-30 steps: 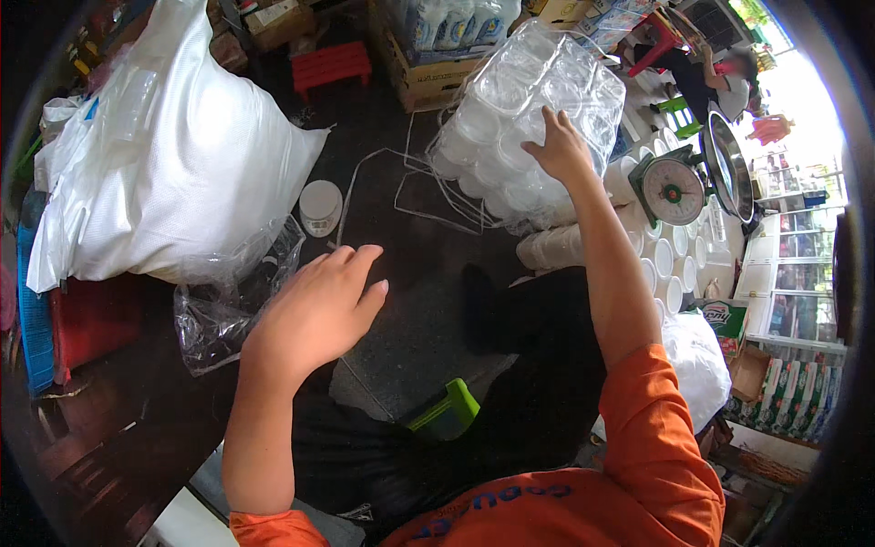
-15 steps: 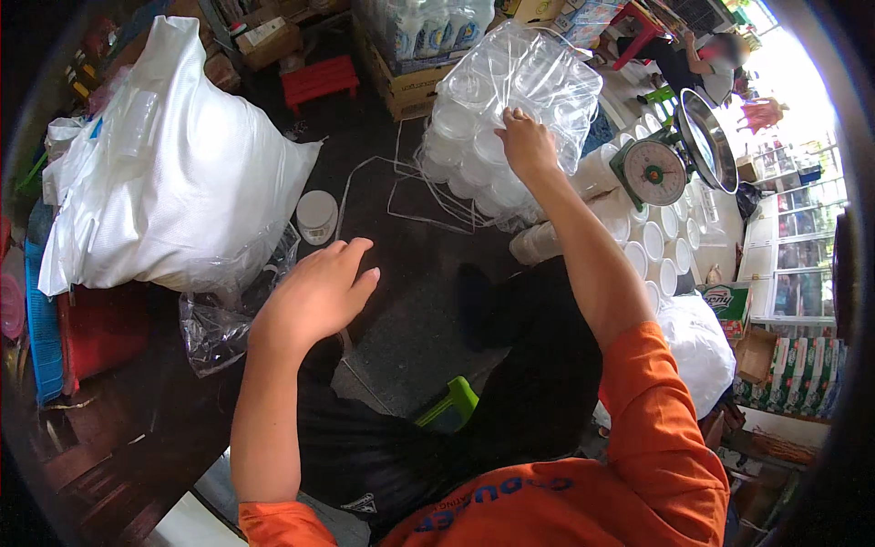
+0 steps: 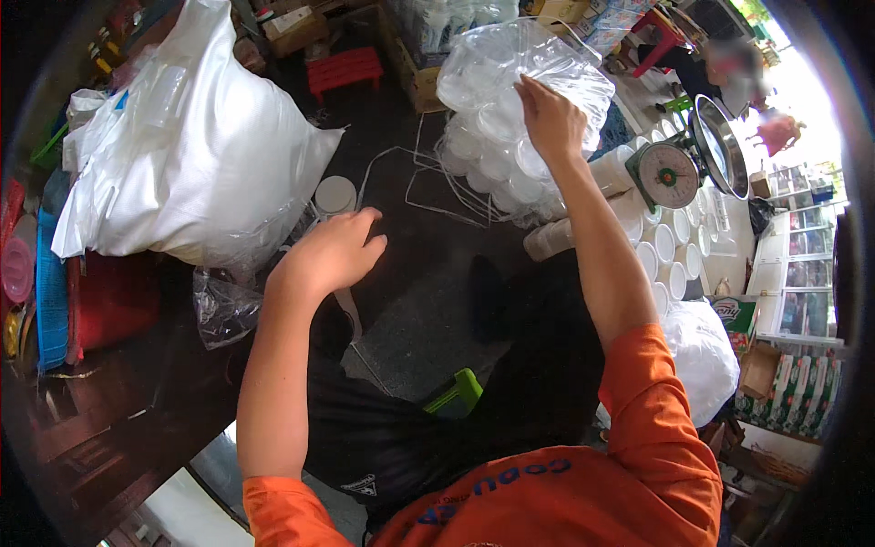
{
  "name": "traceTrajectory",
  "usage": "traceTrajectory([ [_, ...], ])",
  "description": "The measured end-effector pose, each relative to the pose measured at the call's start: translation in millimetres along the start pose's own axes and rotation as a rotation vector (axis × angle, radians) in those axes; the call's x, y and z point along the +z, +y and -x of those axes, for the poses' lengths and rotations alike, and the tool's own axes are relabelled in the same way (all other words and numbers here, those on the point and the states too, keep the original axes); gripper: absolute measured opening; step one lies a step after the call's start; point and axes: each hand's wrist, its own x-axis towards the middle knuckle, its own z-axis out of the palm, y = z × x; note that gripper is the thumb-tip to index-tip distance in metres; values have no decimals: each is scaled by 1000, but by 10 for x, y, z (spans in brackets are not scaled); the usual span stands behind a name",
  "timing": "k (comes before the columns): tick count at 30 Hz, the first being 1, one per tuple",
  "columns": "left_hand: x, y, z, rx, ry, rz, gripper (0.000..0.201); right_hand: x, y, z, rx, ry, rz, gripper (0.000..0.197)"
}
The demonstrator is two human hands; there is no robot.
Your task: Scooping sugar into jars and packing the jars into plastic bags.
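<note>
My right hand (image 3: 554, 123) reaches forward over a big clear plastic bag (image 3: 510, 55) packed with stacked clear round containers (image 3: 497, 159). Its fingers are drawn together in a pinch on the bag's loose film, which bulges up around them. My left hand (image 3: 330, 253) hovers bent at the wrist, fingers apart, holding nothing. Just beyond it on the dark floor stands a small white round-lidded tub (image 3: 335, 194), partly covered by the hand. Thin white straps (image 3: 415, 173) trail across the floor from the bag.
A bulging white sack (image 3: 191, 155) stands at left beside a crumpled clear bag (image 3: 223, 305). At right, a dial scale (image 3: 670, 175) with a metal pan sits among rows of white-lidded tubs (image 3: 674, 278). A red stool (image 3: 344, 73) is at the back; people are at the far right.
My right hand has gone from resting on the bag to pinching its film, which now puffs upward. The view has shifted slightly; my left hand now overlaps the small tub.
</note>
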Motion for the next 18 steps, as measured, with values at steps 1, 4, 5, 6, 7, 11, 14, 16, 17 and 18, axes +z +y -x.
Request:
traceTrajectory([
  [1,-1,-14,-11,-3,5,2,49,-68,-17,-29,-10,74,-27,33],
  [4,-31,-30,-43,27,57,29,50,-401,-156,-83,-31,168,-71,30],
  [5,-54,-56,-26,25,117,63,50,-502,-265,-92,-54,203,-72,30],
  [6,-81,-81,-13,24,179,96,51,-587,-369,-89,-77,239,-74,29],
  [7,-112,-94,-13,11,192,97,51,-662,-460,-73,-103,297,-119,27],
  [11,-166,-44,-140,29,553,325,53,-982,-663,-6,-97,357,-281,24],
  [14,-135,-396,-195,277,822,310,68,-1096,-772,-50,-86,391,-494,27],
  [16,-171,-428,-271,102,837,748,70,-1118,-761,-60,-39,328,-555,30],
  [17,-252,-265,-184,77,795,913,73,-1077,-687,-63,-11,260,-665,30],
  [18,-261,-276,-201,81,801,913,73,-1021,-603,-63,17,188,-772,31],
])
